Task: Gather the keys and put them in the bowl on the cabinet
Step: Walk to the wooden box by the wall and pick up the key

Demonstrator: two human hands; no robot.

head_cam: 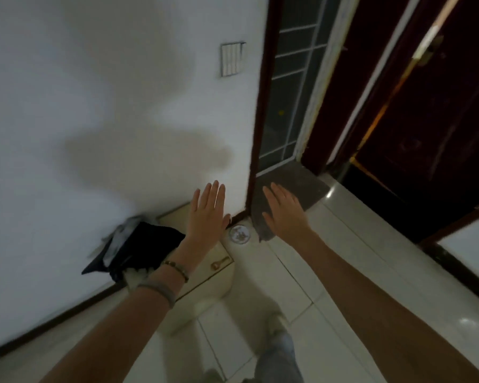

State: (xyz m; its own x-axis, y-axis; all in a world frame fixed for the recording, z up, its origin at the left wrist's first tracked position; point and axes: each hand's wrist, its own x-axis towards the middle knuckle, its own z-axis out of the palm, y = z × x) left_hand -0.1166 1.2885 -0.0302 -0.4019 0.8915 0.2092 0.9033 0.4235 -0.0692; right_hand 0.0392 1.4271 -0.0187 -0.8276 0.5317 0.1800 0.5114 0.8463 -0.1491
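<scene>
A brass-coloured key [220,263] lies on the cream top of a low cabinet [205,275] against the white wall. A small round patterned bowl [239,233] sits at the cabinet's far corner, near the door frame. My left hand [208,214] is stretched flat, fingers apart, above the cabinet just left of the bowl and holds nothing. My right hand [284,211] is also flat and empty, hovering to the right of the bowl. My left wrist wears a bead bracelet and a grey band. The view is blurred.
A dark cloth bag [138,248] with pale fabric lies on the cabinet's left part. A dark door frame [263,111] and a grey stone threshold [293,186] stand behind the bowl. Pale floor tiles [329,272] spread right, and my leg [280,355] shows below.
</scene>
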